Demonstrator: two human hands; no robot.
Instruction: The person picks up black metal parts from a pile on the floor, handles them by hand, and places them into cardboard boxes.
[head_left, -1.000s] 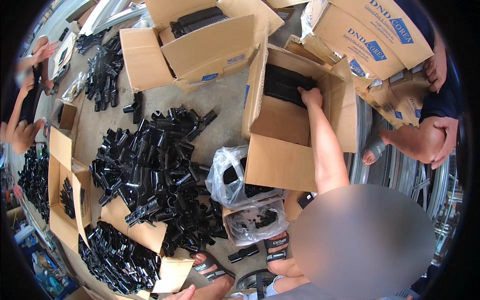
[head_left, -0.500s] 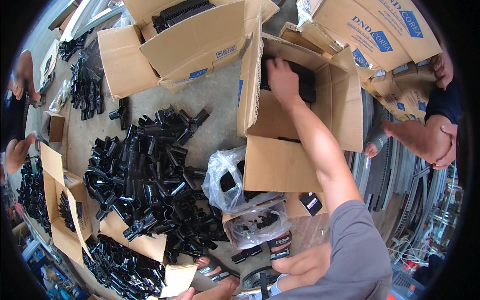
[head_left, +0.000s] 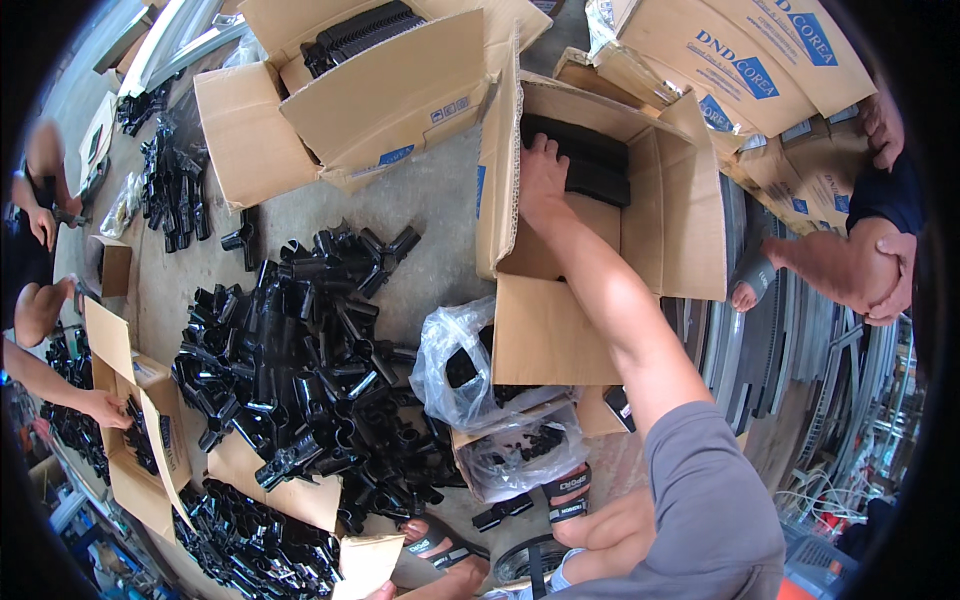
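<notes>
My right hand reaches into an open cardboard box at the upper middle. Its fingers are bent at the left end of two rows of black parts; what lies under them is hidden. At the lower edge only a bit of my left hand shows, beside a cardboard flap; its fingers are mostly out of sight. A large heap of black pipe joints covers the floor left of the box. Clear plastic bags with small black pieces sit just below the box.
Another open box holding stacked black parts stands at the upper left. Far left, a person's hand reaches into a smaller box. Someone sits at the right with a hand on a knee, near printed cartons and metal profiles.
My right hand has moved left inside the box, uncovering more of the black rows. At the far left, another person's arm has come in over the smaller box.
</notes>
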